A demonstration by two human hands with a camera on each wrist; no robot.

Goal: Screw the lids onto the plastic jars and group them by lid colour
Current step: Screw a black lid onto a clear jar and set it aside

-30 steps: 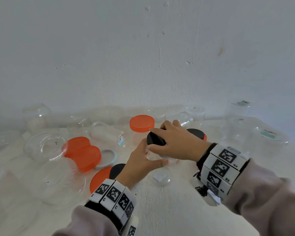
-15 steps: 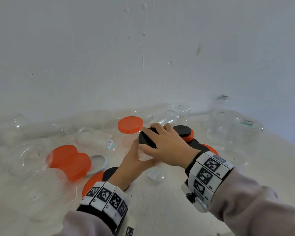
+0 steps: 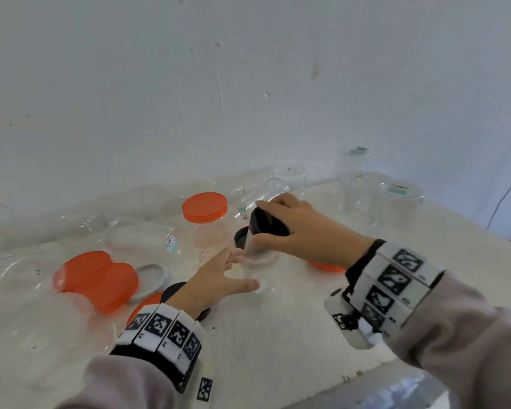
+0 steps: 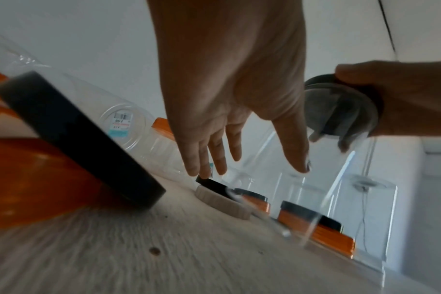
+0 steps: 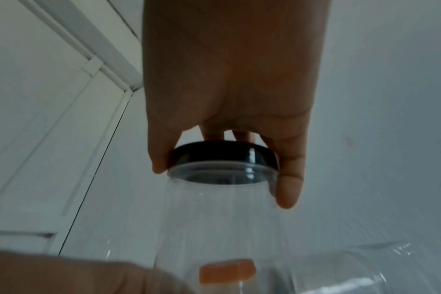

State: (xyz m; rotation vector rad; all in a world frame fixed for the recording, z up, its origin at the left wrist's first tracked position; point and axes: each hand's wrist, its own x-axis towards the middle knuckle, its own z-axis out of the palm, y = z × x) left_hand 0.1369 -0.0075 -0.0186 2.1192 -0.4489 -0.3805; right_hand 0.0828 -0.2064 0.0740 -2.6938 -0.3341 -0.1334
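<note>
You have one clear jar (image 3: 258, 258) in play, capped with a black lid (image 3: 267, 224). On the table (image 3: 278, 335) you can count four orange lids in the head view: one (image 3: 204, 207) sits on an upright jar behind your hands, two (image 3: 96, 280) overlap at the left on jars lying on their sides, and one (image 3: 326, 267) shows under your right wrist. A further orange lid (image 3: 142, 305) lies flat beside your left wrist with a loose black lid (image 3: 174, 289) overlapping it. Another black lid (image 3: 242, 237) lies just behind the jar, and a white lid (image 3: 152, 276) lies beside the overlapping orange pair. Many more clear jars stand or lie along the wall; their edges blur together, so an exact count cannot be given.

Your right hand (image 3: 304, 228) grips the black lid from above, thumb and fingers curled round its rim, and the jar hangs tilted below it. Your left hand (image 3: 216, 278) is spread and relaxed, fingers straight; whether the thumb (image 3: 245, 286) touches the base of the jar cannot be told.

The table is pale, rough wood pushed against a scuffed white wall (image 3: 248, 84). A thin dark cable (image 3: 508, 196) hangs at the far right.
</note>
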